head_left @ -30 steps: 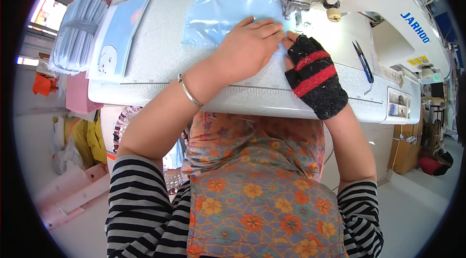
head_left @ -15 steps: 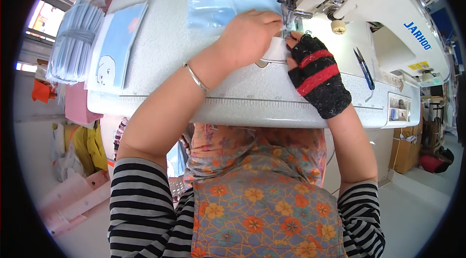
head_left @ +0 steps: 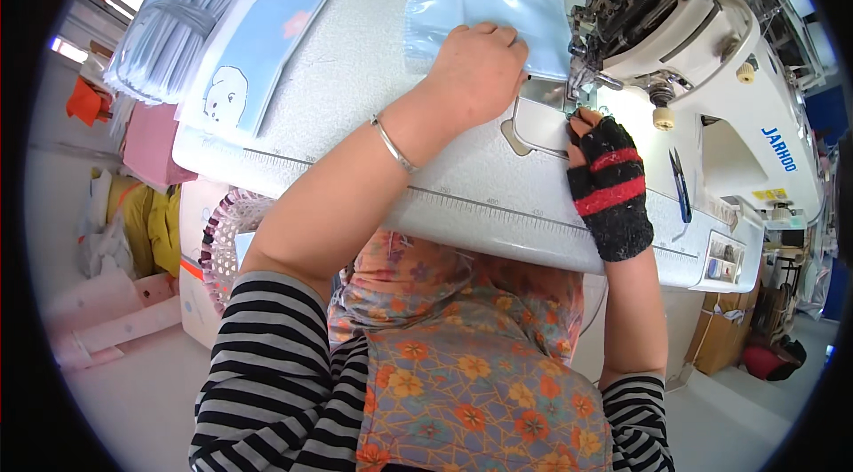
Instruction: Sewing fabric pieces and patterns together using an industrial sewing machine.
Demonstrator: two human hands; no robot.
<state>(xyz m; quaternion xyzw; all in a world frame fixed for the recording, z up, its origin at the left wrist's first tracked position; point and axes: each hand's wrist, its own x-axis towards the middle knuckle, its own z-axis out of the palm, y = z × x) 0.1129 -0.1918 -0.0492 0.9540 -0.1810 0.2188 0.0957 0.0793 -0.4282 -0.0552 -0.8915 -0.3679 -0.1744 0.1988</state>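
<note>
White and speckled, the sewing table fills the upper middle of the frame, its front edge with a printed ruler curving from left to lower right. Bare tabletop lies open between the two fabric pieces; the right side is crowded by one white sewing machine. One pale blue fabric piece lies at upper centre, its right edge at the needle. The left hand, bare with one bracelet, presses flat on it, fingers together and curled at the near edge. The right hand, in one black fingerless glove with red stripes, pinches fingertips together just below the presser foot; what it grips I cannot tell. One printed blue panel sits upper left, one stack of blue pieces beyond it. One pair of snips rests right.
</note>
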